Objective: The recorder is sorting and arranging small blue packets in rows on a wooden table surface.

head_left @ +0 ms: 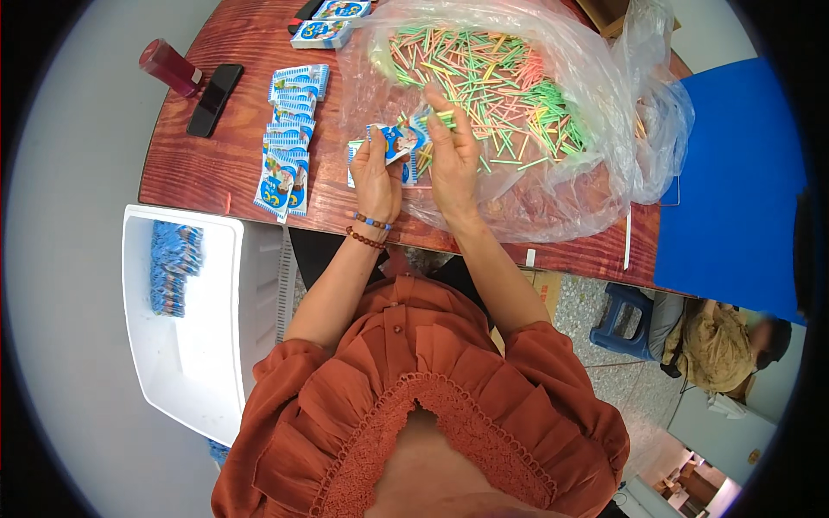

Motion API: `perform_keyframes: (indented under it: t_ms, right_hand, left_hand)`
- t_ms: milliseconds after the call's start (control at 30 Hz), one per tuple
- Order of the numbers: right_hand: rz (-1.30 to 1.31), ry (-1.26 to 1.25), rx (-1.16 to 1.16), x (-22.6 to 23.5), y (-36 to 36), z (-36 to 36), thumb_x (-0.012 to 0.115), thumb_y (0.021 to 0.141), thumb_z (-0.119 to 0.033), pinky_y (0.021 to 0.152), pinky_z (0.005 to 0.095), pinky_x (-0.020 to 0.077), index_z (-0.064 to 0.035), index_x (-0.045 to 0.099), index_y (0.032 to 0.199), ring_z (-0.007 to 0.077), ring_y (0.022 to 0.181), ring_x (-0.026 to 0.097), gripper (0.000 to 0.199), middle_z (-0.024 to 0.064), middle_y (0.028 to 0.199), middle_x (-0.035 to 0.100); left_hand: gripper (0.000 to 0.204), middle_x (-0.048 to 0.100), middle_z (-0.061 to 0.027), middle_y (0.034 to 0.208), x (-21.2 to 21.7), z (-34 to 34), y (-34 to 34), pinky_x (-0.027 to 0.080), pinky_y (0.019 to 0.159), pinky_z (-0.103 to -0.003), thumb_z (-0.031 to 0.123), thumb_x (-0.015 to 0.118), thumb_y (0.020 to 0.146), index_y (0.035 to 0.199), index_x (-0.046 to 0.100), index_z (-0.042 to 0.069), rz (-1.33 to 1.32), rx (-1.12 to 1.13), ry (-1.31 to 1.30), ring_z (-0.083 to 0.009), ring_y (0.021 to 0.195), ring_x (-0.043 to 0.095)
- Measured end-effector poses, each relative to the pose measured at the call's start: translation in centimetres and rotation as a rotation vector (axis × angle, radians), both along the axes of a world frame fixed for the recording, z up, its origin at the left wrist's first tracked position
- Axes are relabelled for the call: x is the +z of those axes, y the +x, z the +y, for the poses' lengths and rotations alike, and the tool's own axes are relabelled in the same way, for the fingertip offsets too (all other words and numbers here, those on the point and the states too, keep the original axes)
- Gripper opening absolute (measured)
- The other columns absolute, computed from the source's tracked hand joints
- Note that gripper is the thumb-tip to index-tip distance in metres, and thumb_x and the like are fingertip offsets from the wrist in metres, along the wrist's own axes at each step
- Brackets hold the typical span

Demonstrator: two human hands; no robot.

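Left hand (pixel 376 177) grips a small packet (pixel 395 141); right hand (pixel 451 155) pinches sticks (pixel 442 115). Best to keep the packet mouth spread and sticks aligned.

Two hands are at work: the left hand (pixel 376 177) and the right hand (pixel 451 155), with one small blue and white packet (pixel 395 140) between them. A row of the same packets (pixel 289 138) lies on the one wooden table (pixel 199 177), perhaps seven or eight, though they overlap too much for a firm count. Two more packets (pixel 332 22) lie at the far edge. There is one clear plastic bag (pixel 596 147) holding coloured sticks (pixel 492 82), far too many to count. One white bin (pixel 186 345), one black phone (pixel 214 99), one red bottle (pixel 168 66), one blue stool (pixel 623 319).
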State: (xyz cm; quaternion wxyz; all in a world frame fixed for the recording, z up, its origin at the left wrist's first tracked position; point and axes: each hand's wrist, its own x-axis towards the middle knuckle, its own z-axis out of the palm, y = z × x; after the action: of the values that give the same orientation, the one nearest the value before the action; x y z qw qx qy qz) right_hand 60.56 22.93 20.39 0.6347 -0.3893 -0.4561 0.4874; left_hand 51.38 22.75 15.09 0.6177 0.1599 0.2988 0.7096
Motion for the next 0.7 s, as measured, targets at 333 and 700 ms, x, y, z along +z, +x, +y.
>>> perform_keyframes:
  t_ms: [333,700]
  right_hand:
    - [-0.028,0.091,0.122,1.7,0.5,2.7,0.051,0.098,-0.023,0.1,0.0334,0.0373,0.0027,0.04,0.135,0.022,0.124,0.046,0.046,0.0159,0.131,0.05]
    - [-0.268,-0.056,0.418,-0.8,-4.2,2.6,0.065,0.088,-0.012,0.056,0.0177,0.0383,-0.0011,0.069,0.095,0.0015,0.066,0.051,0.014,-0.0024,0.071,0.06]
  left_hand:
    - [0.031,0.062,-0.0064,0.114,-1.7,1.8,-1.8,0.048,0.088,-0.036,0.031,0.049,0.098,0.117,0.055,0.007,-0.486,-0.144,0.012,-0.0197,0.103,0.059]
    - [0.017,0.064,-0.0066,0.104,2.2,-2.6,-6.0,0.051,0.084,-0.033,0.007,0.057,0.093,0.11,0.057,0.003,-0.037,0.268,0.013,-0.0159,0.094,0.062]
